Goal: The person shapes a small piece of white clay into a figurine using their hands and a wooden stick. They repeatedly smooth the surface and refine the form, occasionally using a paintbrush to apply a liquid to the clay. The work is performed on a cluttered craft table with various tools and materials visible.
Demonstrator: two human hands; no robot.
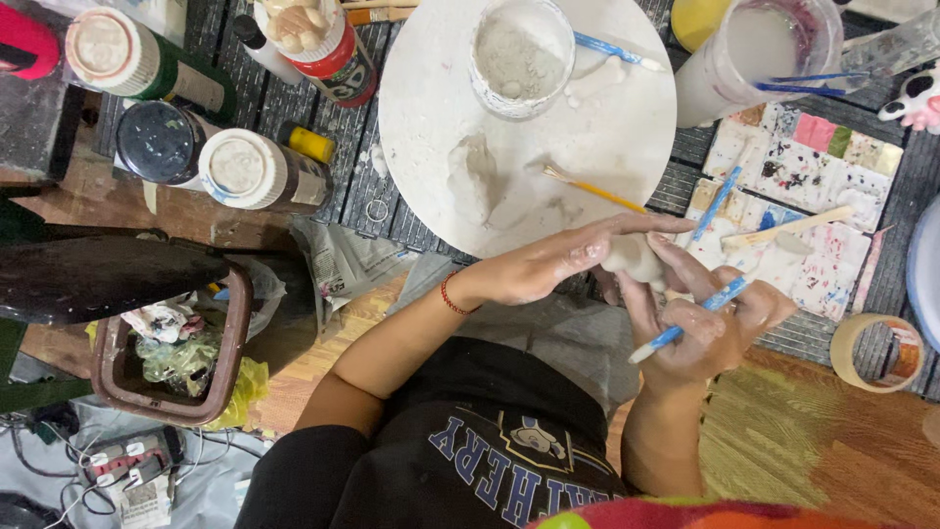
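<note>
My left hand [553,263], with a red string bracelet at the wrist, reaches right with fingers stretched along a small lump of white clay [633,257] and presses on it. My right hand [707,331] cups the lump from below and also holds a blue-handled brush [685,318] between its fingers, the white tip pointing down-left. Both hands are smeared with wet clay. They hover just in front of a round white board [627,118] carrying clay smears, a yellow-handled brush [593,188] and a glass jar of grey-white slip [519,54].
A cloudy water cup [749,54] with blue brushes stands at the back right. A paint-stained tile palette [808,186] holds a wooden stick [788,227]. A tape roll [871,353] lies right. Paint bottles [245,168] stand left, above a brown bin [230,362] of scraps.
</note>
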